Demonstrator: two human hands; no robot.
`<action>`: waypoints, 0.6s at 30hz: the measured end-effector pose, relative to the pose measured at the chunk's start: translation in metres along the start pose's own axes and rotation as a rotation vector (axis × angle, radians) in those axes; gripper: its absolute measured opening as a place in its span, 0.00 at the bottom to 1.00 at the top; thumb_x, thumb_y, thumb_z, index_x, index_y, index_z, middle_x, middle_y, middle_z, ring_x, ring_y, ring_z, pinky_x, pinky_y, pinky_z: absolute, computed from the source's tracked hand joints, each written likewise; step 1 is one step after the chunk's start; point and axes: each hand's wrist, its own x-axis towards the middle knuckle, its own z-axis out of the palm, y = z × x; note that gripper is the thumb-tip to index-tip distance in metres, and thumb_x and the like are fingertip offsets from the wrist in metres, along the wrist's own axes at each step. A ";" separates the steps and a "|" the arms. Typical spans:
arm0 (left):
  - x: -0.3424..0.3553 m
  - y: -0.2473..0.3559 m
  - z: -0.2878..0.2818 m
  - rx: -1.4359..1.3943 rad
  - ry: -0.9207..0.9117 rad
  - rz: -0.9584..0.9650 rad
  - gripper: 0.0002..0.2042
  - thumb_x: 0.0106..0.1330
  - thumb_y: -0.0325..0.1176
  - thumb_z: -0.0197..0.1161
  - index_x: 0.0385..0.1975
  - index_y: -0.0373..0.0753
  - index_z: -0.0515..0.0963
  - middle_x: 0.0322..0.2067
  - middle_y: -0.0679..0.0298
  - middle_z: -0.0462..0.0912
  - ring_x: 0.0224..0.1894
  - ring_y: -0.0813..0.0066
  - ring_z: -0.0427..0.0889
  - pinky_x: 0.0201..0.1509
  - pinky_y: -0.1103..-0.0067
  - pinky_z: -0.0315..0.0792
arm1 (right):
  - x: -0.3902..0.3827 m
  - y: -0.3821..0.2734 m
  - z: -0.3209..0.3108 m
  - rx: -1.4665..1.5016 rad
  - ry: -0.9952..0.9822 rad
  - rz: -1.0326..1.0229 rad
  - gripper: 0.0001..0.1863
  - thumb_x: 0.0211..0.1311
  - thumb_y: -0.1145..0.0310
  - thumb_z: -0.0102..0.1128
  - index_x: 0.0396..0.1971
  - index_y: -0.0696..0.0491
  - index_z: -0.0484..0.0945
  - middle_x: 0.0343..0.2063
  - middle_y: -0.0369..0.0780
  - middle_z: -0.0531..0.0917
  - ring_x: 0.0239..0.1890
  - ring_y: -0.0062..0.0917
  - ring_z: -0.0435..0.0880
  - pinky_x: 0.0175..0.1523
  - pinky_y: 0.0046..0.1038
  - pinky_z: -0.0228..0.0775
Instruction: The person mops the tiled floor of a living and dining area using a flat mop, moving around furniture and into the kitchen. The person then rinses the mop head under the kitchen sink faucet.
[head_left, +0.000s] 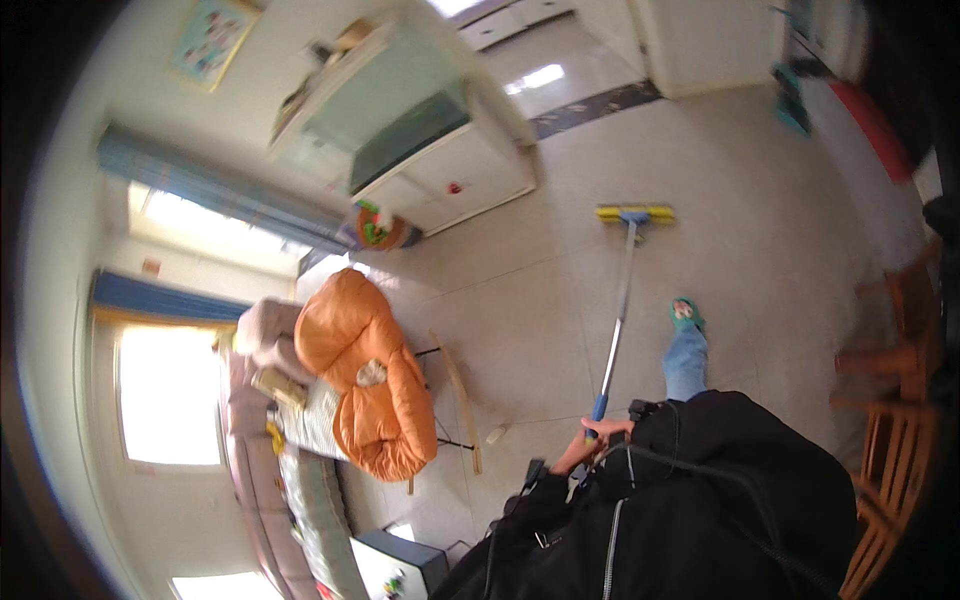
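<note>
A sponge mop [618,325] stretches out ahead of me, with a silver pole and a blue grip. Its yellow sponge head [650,213] rests on the tiled floor, joined to the pole by a blue bracket. My left hand [572,455] is closed round the end of the handle, close to my body. Beside it, my right hand [610,427] also grips the handle near the blue part. The fingers are small and partly hidden by my black sleeves. My foot in a green slipper [687,314] stands right of the pole.
An orange padded chair [385,425] with curved wooden runners stands at left, before a sofa [250,430]. White cabinets [480,175] and a basket of things [385,232] are farther off. Wooden chairs [890,460] line the right side. A small pale object [496,433] lies on the floor.
</note>
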 end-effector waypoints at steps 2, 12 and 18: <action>-0.056 -0.023 -0.015 -0.408 -0.027 0.013 0.27 0.53 0.45 0.57 0.47 0.35 0.60 0.34 0.61 0.73 0.34 0.74 0.74 0.31 0.77 0.70 | 0.005 -0.006 0.024 0.227 0.059 0.118 0.35 0.51 0.35 0.36 0.36 0.56 0.71 0.35 0.42 0.76 0.35 0.28 0.74 0.43 0.28 0.66; 0.030 -0.012 0.040 -0.206 0.420 0.078 0.17 0.46 0.45 0.58 0.24 0.34 0.75 0.23 0.53 0.77 0.27 0.61 0.78 0.30 0.72 0.68 | -0.030 -0.059 -0.069 0.199 0.212 0.142 0.24 0.53 0.44 0.45 0.29 0.52 0.71 0.21 0.40 0.76 0.23 0.25 0.77 0.30 0.28 0.71; 0.244 0.179 0.010 -0.019 0.336 -0.004 0.18 0.45 0.44 0.58 0.18 0.31 0.74 0.14 0.54 0.75 0.18 0.62 0.76 0.20 0.73 0.69 | -0.115 -0.163 -0.205 0.365 0.594 -0.200 0.15 0.54 0.51 0.50 0.36 0.45 0.68 0.31 0.33 0.69 0.32 0.18 0.69 0.33 0.29 0.69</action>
